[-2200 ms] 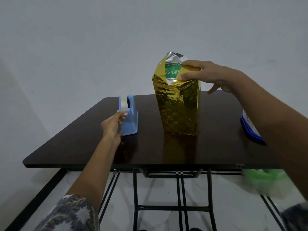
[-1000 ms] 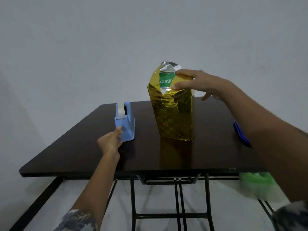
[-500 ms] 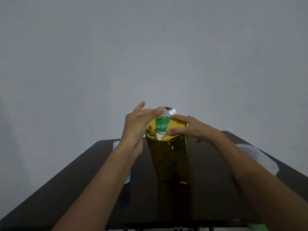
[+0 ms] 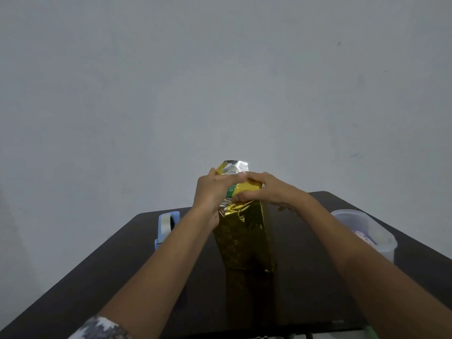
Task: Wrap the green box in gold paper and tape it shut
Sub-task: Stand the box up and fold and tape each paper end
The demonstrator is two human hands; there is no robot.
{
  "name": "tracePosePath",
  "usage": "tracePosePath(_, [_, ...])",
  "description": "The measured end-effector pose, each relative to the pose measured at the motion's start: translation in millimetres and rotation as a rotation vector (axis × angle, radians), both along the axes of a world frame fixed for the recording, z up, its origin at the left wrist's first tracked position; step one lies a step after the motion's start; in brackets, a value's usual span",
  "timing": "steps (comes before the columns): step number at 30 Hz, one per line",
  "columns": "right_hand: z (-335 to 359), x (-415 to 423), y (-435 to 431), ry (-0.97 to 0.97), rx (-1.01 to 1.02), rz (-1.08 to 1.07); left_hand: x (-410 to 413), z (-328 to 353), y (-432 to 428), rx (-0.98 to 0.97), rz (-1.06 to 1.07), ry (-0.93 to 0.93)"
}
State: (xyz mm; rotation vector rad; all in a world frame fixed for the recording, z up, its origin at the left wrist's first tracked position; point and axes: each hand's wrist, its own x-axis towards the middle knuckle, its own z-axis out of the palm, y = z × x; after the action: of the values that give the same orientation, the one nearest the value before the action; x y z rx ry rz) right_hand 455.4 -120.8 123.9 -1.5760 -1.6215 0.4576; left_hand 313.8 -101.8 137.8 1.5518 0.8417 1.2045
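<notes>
Head view. Gripping the crumpled top of the shiny gold wrapping paper (image 4: 244,236) with the left hand (image 4: 211,192), fingers (image 4: 231,179) curled across the front flap. Pinching the folded gold edge with the right hand (image 4: 269,192), fingertips touching the left's. Standing upright on the dark desk (image 4: 97,277), with a sliver of the green cardboard box (image 4: 231,189) showing between the hands. Possibly holding tape too; too small to tell. Partly hidden behind the left forearm, a light blue tape dispenser (image 4: 166,223); well to the right, a clear plastic tub (image 4: 362,228).

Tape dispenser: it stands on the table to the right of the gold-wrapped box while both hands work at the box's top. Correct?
Not quite. The head view shows the blue tape dispenser standing on the table to the left of the gold-wrapped box, not the right. The left hand and right hand are indeed at the box's top.
</notes>
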Motion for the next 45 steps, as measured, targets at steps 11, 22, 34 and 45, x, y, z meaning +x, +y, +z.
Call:
tracePosePath(11, [-1.9,3.8,8.9,-0.022,0.009,0.012,1.4,-13.7,8.3,0.082,0.073,0.040])
tracePosePath(22, [-1.7,9.9,8.2,-0.005,0.024,-0.005,7.6,-25.7,19.0,0.297,0.284,0.163])
tracePosePath(34, [0.4,7.0,3.4,-0.011,0.009,0.016,-2.1,-14.4,32.8,0.185,0.426,0.346])
tracePosePath(45, [0.9,6.5,2.2,0.031,0.006,0.099,-2.9,0.3,68.8,0.114,0.295,0.348])
